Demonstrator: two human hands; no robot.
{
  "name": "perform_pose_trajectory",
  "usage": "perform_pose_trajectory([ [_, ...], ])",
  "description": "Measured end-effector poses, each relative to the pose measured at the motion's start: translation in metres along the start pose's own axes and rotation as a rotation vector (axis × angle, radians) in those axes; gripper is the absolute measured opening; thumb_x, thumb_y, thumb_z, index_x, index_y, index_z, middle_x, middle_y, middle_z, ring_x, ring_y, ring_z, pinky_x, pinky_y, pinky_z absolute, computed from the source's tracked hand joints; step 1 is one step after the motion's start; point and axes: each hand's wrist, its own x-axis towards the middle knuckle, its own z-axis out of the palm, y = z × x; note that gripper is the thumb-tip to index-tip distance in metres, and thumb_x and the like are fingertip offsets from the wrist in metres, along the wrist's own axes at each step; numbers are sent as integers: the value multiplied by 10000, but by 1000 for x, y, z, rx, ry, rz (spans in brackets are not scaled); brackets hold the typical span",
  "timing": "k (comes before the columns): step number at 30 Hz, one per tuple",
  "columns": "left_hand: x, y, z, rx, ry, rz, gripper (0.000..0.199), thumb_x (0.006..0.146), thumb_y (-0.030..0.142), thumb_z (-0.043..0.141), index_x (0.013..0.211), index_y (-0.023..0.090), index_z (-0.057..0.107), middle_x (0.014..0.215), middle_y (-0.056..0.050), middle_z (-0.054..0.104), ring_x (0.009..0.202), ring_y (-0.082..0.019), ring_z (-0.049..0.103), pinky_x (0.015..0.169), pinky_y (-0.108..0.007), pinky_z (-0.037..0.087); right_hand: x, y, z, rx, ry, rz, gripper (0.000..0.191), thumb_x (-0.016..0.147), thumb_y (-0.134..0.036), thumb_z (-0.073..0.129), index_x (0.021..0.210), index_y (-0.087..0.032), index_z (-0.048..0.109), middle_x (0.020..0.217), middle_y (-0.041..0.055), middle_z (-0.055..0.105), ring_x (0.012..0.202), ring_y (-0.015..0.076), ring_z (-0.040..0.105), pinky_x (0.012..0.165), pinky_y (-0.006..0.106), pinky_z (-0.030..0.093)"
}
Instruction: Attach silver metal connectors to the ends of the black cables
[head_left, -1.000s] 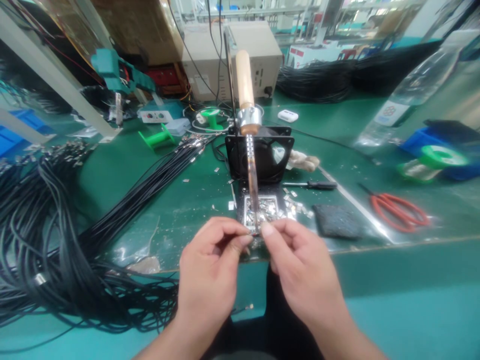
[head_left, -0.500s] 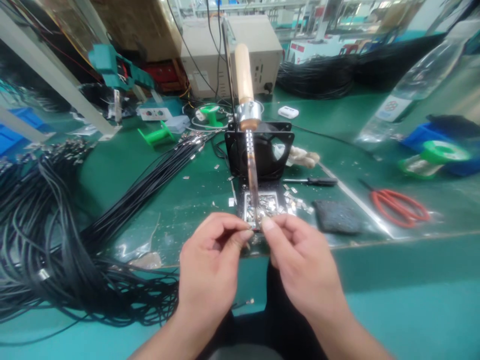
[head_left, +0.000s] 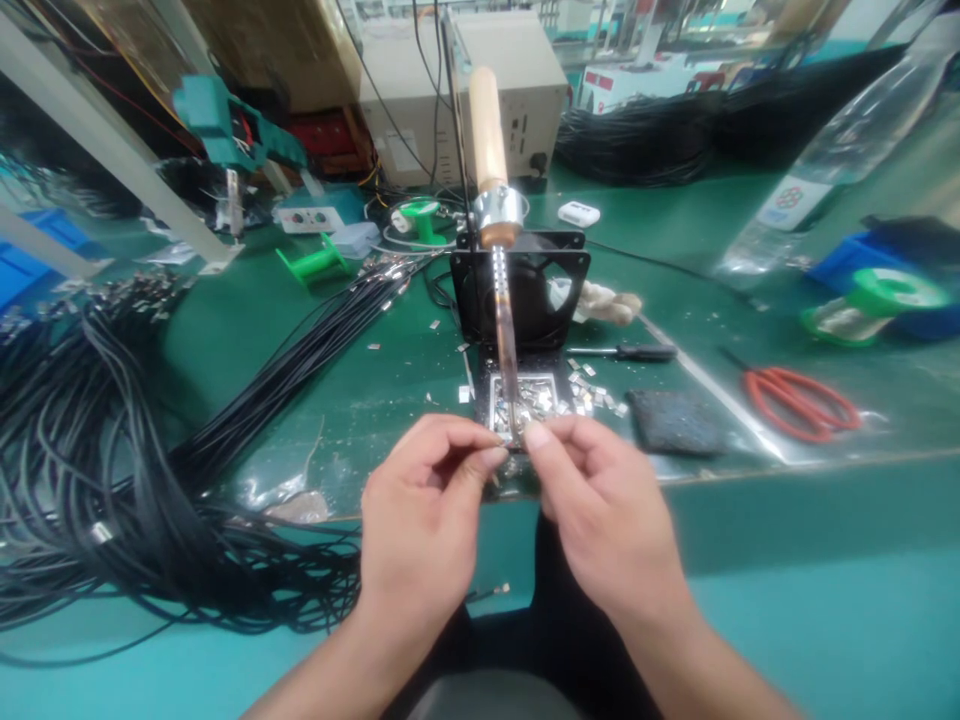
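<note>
A soldering iron with a wooden handle [head_left: 489, 130] is fixed upright, its tip pointing down at a small tray [head_left: 556, 384] of silvery pieces. Just in front of the tip, my left hand [head_left: 427, 500] pinches with thumb and forefinger; what it holds is too small to name. Close on its right, my right hand [head_left: 607, 505] pinches too, its thumb tip beside the iron's tip, and its held part is hidden. Behind the tray stands a black fan frame [head_left: 519, 295].
Black cables [head_left: 112, 480] lie heaped at the left, hanging over the table edge. To the right are a dark sponge [head_left: 675, 422], red-handled pliers [head_left: 799, 403], a screwdriver [head_left: 645, 353], a green spool [head_left: 874, 305] and a plastic bottle [head_left: 825, 160].
The view has shifted slightly, so the bench items sit a little higher. Both hands keep their pinches at the iron's tip, with hardly any movement.
</note>
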Motion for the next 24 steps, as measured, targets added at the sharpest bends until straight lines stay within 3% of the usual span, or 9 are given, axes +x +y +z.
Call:
perform_pose_trajectory([
  [17,-2,-1,-3,-36,-11,-36,92,886,192,721,818,246,753,860,29,707,757,-130,645,684,-228,527,-3,-3,-3,-101,34,-2,344,967,-461,614,752,-194,649,504,-67,480,451,82,410,406,177,321],
  [24,-14,3,-6,-90,-98,-161,88,890,240,734,816,209,770,730,10,707,602,-114,640,593,-220,527,2,-5,-34,-570,333,-58,239,934,-397,664,810,-202,725,626,-3,691,494,134,539,484,242,393],
])
